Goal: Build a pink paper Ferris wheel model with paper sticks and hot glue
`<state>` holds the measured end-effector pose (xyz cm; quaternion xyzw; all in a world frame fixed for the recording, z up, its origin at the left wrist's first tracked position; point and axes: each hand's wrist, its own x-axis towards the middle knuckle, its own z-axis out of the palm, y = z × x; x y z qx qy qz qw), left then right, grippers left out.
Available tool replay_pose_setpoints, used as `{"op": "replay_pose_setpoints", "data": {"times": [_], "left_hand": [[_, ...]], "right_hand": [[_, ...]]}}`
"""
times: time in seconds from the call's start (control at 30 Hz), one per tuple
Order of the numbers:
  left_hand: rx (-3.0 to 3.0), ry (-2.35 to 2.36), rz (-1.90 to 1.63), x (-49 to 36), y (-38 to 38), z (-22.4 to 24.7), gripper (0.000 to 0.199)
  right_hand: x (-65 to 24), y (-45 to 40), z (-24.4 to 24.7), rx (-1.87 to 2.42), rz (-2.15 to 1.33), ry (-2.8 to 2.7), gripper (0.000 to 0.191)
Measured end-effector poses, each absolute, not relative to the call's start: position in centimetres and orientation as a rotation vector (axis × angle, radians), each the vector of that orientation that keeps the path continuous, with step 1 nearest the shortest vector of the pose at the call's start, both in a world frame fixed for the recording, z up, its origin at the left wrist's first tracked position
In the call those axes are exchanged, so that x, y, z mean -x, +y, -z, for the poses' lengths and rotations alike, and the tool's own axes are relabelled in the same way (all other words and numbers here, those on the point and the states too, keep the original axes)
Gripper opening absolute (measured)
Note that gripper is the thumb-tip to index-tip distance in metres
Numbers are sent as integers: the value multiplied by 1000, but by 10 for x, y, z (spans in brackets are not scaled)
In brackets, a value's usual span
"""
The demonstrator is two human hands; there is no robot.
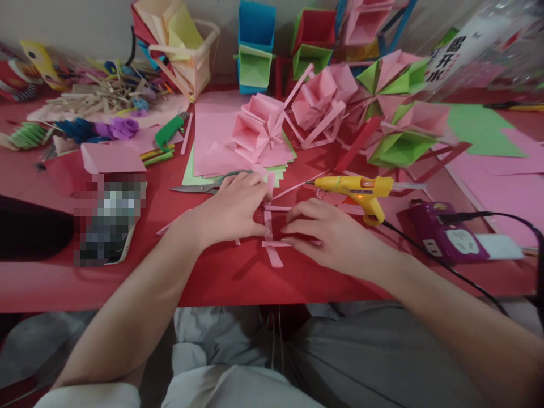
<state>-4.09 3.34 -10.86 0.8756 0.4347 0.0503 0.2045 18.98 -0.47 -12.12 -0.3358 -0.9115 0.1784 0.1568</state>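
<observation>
A pink paper strip (275, 258) lies upright in view on the red table, with two thin pink crosspieces, an upper one (278, 209) and a lower one (276, 243), reaching right from it. My left hand (232, 207) has its thumb and fingertips on the long strip, its fingers bent. My right hand (329, 232) curls its fingers at the right ends of the crosspieces; part of its grip is hidden. Beside my left fingers lie scissors (193, 188), partly covered. A yellow glue gun (355, 186) rests just beyond my right hand, its orange light on.
Pink folded-paper shapes (259, 130) and pink-and-green ones (402, 139) stand along the back. A phone (114, 221) lies left, a purple power strip (446, 232) with black cords right. A green box cutter (170, 131) lies behind the phone. The table's front edge (238, 305) is near.
</observation>
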Motion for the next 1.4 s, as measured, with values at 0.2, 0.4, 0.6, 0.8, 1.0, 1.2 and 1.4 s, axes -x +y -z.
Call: {"op": "replay_pose_setpoints", "data": {"times": [0.2, 0.4, 0.6, 0.8, 1.0, 1.2, 1.4], "left_hand": [[-2433, 1205, -151, 41, 33, 109, 37], [-2436, 1195, -151, 41, 33, 109, 38], [-2418, 1196, -168, 43, 33, 110, 38], [-2426, 1201, -158, 43, 33, 110, 38], [-2432, 1198, -176, 43, 32, 108, 36], [-2450, 1192, -169, 43, 31, 108, 37], [-2455, 1199, -135, 43, 31, 107, 35]], "right_hand": [[-198, -9, 116, 961, -529, -2707, 18], [-195, -15, 112, 983, -476, -2768, 19], [-207, -14, 104, 1145, -507, -2801, 20], [-223, -15, 98, 1312, -550, -2702, 13], [-190, -27, 111, 1204, -438, -2743, 14], [-225, -28, 85, 1190, -671, -2700, 18], [-292, -19, 52, 2088, -930, -2525, 15]]}}
